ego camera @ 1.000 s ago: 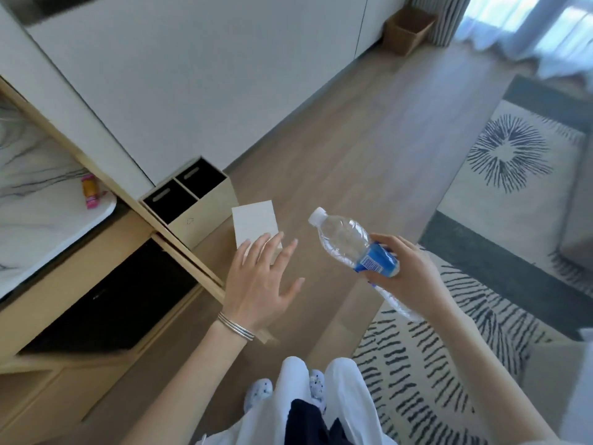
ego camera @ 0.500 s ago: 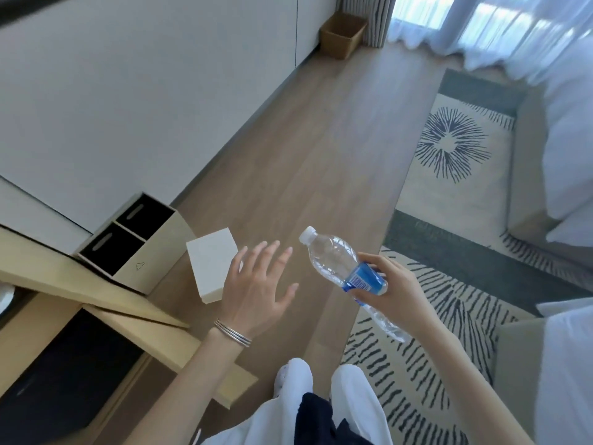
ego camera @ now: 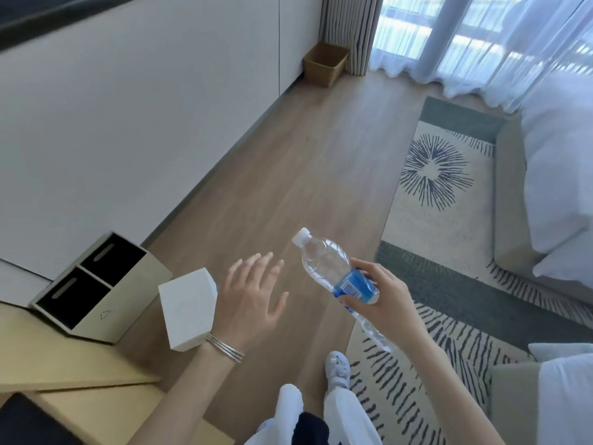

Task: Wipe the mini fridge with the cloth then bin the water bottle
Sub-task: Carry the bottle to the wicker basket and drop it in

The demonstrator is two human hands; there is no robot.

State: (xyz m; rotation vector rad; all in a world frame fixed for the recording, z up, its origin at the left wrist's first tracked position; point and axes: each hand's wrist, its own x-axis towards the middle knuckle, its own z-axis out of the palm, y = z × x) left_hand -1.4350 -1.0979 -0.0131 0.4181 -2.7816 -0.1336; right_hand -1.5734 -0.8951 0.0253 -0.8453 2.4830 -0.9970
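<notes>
The water bottle (ego camera: 327, 268) is held in mid-air above the wooden floor (ego camera: 288, 175), tilted, with its white cap pointing to 11 o'clock. It is clear and looks empty or nearly so. The right hand (ego camera: 385, 300) grips it round the blue label, fingers and thumb curled about the waist. This grip probably leaves the cap end free to lead into an opening.

The label shows a barcode. The brand text is too small to read.

At 9 o'clock from the bottle, just beside it and not touching, the left hand (ego camera: 253, 300) is spread flat and holds nothing (likely for balance).

Further out at 9 o'clock stands a white box (ego camera: 187, 308), then a two-compartment bin (ego camera: 106, 290) against the wall, marked with a small triangle. It is the likely destination. A woven basket (ego camera: 325, 64) sits well apart at 12 o'clock.
</notes>
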